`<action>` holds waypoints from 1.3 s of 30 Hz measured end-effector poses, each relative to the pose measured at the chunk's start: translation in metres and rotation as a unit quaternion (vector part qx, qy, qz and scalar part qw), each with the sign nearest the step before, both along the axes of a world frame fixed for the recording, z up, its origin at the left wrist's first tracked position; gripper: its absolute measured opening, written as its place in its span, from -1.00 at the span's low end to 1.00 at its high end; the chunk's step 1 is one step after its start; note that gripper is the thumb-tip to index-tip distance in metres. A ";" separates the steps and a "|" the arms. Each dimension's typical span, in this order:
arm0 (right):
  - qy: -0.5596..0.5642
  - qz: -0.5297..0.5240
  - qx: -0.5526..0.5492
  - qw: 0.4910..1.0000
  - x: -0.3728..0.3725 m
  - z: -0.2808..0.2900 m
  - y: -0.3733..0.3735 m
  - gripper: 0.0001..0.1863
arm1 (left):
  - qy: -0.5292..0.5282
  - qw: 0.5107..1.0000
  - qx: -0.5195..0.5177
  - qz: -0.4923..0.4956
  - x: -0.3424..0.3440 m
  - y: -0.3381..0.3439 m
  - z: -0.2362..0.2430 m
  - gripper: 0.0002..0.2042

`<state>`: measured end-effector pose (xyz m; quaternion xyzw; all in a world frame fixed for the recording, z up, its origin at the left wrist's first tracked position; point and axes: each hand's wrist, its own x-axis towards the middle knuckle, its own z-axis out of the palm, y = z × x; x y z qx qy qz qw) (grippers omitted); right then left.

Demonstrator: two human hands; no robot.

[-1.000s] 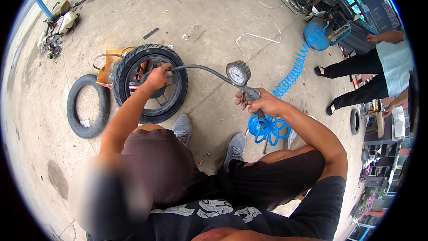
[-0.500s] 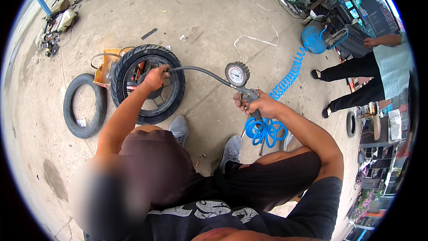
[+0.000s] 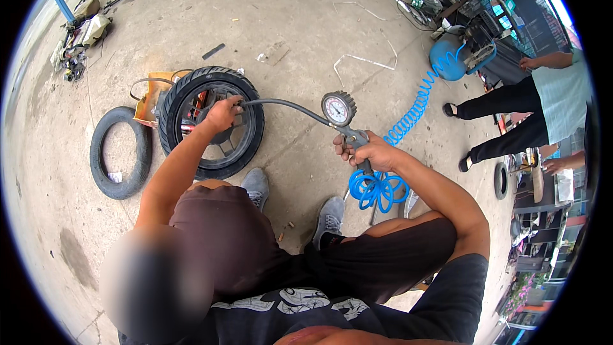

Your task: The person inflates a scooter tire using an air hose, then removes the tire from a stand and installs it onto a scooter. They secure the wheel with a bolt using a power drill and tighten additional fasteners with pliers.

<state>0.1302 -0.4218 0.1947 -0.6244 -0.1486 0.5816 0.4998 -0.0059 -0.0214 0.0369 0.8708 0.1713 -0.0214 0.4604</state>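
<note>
A wheel with a black treaded tyre (image 3: 254,137) and dark spoked rim leans in front of my feet. My left hand (image 3: 223,115) is closed on the end of a black air hose (image 3: 290,103) at the rim; the fitting under my fingers is hidden. This hose runs to a tyre inflator gun (image 3: 350,133) with a round dial gauge (image 3: 336,108) on top. My right hand (image 3: 375,154) grips the gun by its handle, fingers wrapped round it. Below the gun hangs a looped bundle of blue coiled hose (image 3: 378,193).
An orange toolbox (image 3: 144,105) sits behind the wheel, a bare tyre (image 3: 100,165) left of it. At the right, the blue coil runs to a blue air compressor tank (image 3: 448,61). A person in black trousers (image 3: 514,99) stands near it. A bent white strip (image 3: 367,62) lies ahead.
Both my hands keep their grips on the hose end and the inflator gun, almost in place. At the right edge, another hand of a person has come into view.
</note>
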 end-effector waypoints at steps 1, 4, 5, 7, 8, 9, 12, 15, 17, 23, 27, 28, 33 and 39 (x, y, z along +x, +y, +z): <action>-0.005 0.001 -0.001 1.000 0.000 0.000 0.000 -0.31 | 0.002 1.000 -0.001 0.001 0.000 -0.001 0.001 -0.64; 0.013 -0.009 0.011 1.000 0.001 -0.001 -0.002 -0.32 | 0.000 1.000 -0.008 0.000 0.000 -0.002 0.001 -0.64; 0.017 -0.009 0.012 1.000 0.001 -0.001 -0.002 -0.32 | -0.006 1.000 -0.011 -0.002 -0.001 -0.001 0.001 -0.64; 0.026 -0.010 0.014 1.000 0.001 0.000 -0.002 -0.32 | -0.011 1.000 -0.016 -0.004 -0.001 -0.002 0.001 -0.63; 0.028 -0.011 0.015 0.999 0.002 0.000 -0.002 -0.31 | -0.009 1.000 -0.018 -0.003 -0.001 -0.002 0.002 -0.63; 0.030 -0.011 0.015 0.999 0.002 0.000 -0.003 -0.31 | -0.008 1.000 -0.019 -0.003 -0.001 -0.003 0.003 -0.63; 0.025 -0.012 0.011 1.000 0.002 0.001 0.000 -0.30 | -0.019 1.000 -0.011 -0.022 -0.001 0.002 -0.003 -0.60; 0.028 -0.016 0.009 0.999 0.002 0.001 0.000 -0.28 | -0.018 1.000 0.002 -0.017 -0.001 0.002 -0.007 -0.59; 0.030 -0.018 0.009 0.999 0.002 0.001 0.000 -0.28 | -0.020 0.999 0.016 -0.020 0.000 0.002 -0.007 -0.59; 0.027 -0.023 0.008 0.999 0.002 0.000 0.000 -0.28 | -0.052 0.997 0.042 -0.025 -0.001 0.000 -0.003 -0.60; 0.032 -0.018 0.017 0.999 0.005 -0.003 0.000 -0.31 | -0.089 0.988 0.115 -0.044 0.000 0.003 -0.005 -0.61; 0.036 -0.017 0.021 0.999 0.005 -0.004 -0.001 -0.32 | -0.096 0.985 0.134 -0.047 0.000 0.003 -0.004 -0.61; 0.037 -0.018 0.013 0.999 0.004 -0.003 -0.001 -0.33 | -0.084 0.982 0.163 -0.036 0.000 -0.005 0.003 -0.63; 0.030 -0.019 0.006 0.999 0.003 0.003 0.001 -0.35 | -0.113 0.978 0.175 -0.030 0.002 -0.005 0.003 -0.67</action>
